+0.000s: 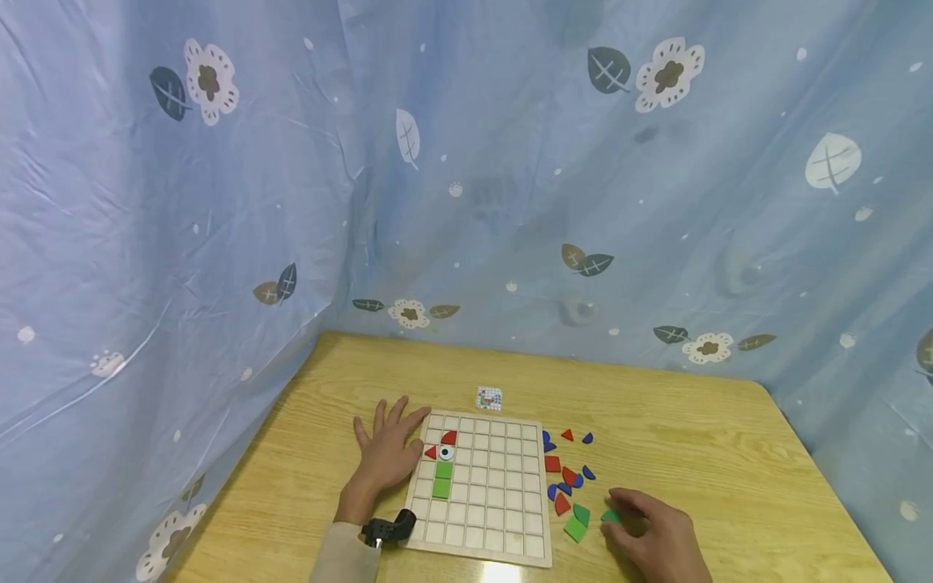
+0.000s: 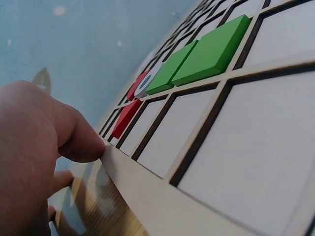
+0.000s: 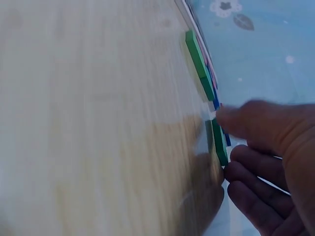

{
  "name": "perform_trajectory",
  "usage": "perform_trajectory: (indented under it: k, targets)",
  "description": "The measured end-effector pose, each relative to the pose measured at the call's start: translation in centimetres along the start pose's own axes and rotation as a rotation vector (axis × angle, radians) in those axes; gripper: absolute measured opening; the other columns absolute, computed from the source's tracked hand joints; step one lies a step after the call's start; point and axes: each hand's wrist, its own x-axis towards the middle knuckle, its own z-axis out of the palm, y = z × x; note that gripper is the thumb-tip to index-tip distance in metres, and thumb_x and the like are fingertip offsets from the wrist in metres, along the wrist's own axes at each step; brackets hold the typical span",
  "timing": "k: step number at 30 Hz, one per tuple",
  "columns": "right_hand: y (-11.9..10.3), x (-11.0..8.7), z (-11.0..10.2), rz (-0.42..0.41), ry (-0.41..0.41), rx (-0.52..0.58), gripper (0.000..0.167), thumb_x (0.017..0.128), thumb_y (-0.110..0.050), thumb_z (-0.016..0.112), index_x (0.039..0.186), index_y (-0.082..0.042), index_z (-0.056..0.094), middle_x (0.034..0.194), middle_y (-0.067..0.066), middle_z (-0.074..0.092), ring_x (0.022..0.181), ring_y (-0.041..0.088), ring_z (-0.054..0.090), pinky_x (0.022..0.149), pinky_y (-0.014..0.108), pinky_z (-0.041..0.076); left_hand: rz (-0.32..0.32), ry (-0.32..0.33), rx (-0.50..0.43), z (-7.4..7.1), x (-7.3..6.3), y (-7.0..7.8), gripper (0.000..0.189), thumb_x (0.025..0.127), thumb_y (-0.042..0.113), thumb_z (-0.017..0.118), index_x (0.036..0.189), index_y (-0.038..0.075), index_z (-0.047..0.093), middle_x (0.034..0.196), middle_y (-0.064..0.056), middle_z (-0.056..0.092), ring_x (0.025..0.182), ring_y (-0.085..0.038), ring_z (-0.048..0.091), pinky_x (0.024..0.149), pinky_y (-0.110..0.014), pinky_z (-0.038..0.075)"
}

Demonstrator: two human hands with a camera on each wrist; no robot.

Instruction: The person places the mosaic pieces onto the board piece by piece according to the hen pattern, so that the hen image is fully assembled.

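A wooden grid board [image 1: 496, 518] lies on the table. My left hand [image 1: 389, 453] rests at its left edge, fingers spread, its thumb [image 2: 86, 140] against the rim. In the board's left columns sit a red quarter-circle [image 1: 449, 437], a red triangle [image 1: 431, 453], a white tile with a black eye [image 1: 446, 453] and two green squares [image 1: 441, 488]. Right of the board, my right hand [image 1: 659, 534] pinches a dark green tile [image 3: 219, 142] at the tabletop between thumb and fingers. Its outline is partly hidden by the hand.
Loose tiles lie along the board's right side: a green square [image 1: 575, 529], a dark green quarter-circle [image 1: 581, 514], a red square [image 1: 552, 464], and several red and blue pieces. Behind the board lies a small pattern card [image 1: 489, 397]. A blue flowered curtain [image 1: 510, 202] hangs around the table.
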Motion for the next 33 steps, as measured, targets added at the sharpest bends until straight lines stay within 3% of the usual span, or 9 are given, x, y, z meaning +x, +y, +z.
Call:
perform_trajectory:
  k: [9,12,17,24,28,33]
  targets:
    - [0.5,-0.5,0.0,0.002,0.054,-0.026,0.037,0.084,-0.006,0.09,0.12,-0.009,0.082,0.114,0.006,0.085,0.106,0.029,0.082,0.089,0.045,0.067,0.02,0.023,-0.013,0.1,0.1,0.1,0.058,0.096,0.014,0.061,0.153,0.021,0.065,0.174,-0.023,0.039,0.165,-0.059,0.013,0.118,-0.089,-0.013]
    - [0.3,-0.6,0.2,0.01,0.073,-0.016,0.035,0.083,-0.007,0.091,0.117,-0.009,0.083,0.111,0.005,0.085,0.103,0.027,0.082,0.086,0.04,0.067,0.031,0.041,-0.019,0.1,0.0,0.1,0.057,0.095,0.014,0.061,0.152,0.018,0.066,0.172,-0.025,0.04,0.164,-0.061,0.014,0.117,-0.089,-0.013]
    - [-0.3,-0.4,0.5,0.014,0.016,0.031,0.036,0.083,-0.014,0.095,0.117,-0.012,0.083,0.112,-0.002,0.084,0.102,0.02,0.081,0.088,0.032,0.065,0.033,0.05,-0.025,0.2,-0.1,0.1,0.057,0.095,0.015,0.061,0.152,0.018,0.066,0.172,-0.026,0.041,0.163,-0.062,0.015,0.117,-0.09,-0.013]
    - [-0.7,0.2,0.6,-0.012,-0.082,-0.028,0.039,0.085,-0.008,0.09,0.122,-0.015,0.082,0.12,-0.002,0.082,0.117,0.026,0.078,0.103,0.05,0.062,0.012,0.036,-0.006,0.4,-0.1,-0.1,0.057,0.097,0.015,0.061,0.153,0.02,0.065,0.173,-0.024,0.04,0.164,-0.06,0.014,0.118,-0.089,-0.013]
    - [-0.6,-0.1,0.3,-0.002,-0.071,-0.055,0.041,0.085,-0.007,0.089,0.125,-0.014,0.08,0.121,-0.002,0.082,0.119,0.027,0.078,0.103,0.05,0.062,0.009,0.036,-0.01,0.5,-0.1,-0.1,0.056,0.097,0.016,0.062,0.153,0.02,0.065,0.173,-0.024,0.04,0.164,-0.06,0.014,0.118,-0.089,-0.013]
    - [-0.4,-0.2,0.1,-0.002,-0.041,-0.009,0.037,0.086,-0.003,0.089,0.12,-0.015,0.082,0.119,-0.002,0.083,0.114,0.025,0.08,0.098,0.042,0.065,-0.005,0.034,0.003,0.3,0.0,-0.1,0.057,0.096,0.017,0.062,0.153,0.02,0.066,0.173,-0.023,0.04,0.164,-0.06,0.014,0.119,-0.089,-0.012]
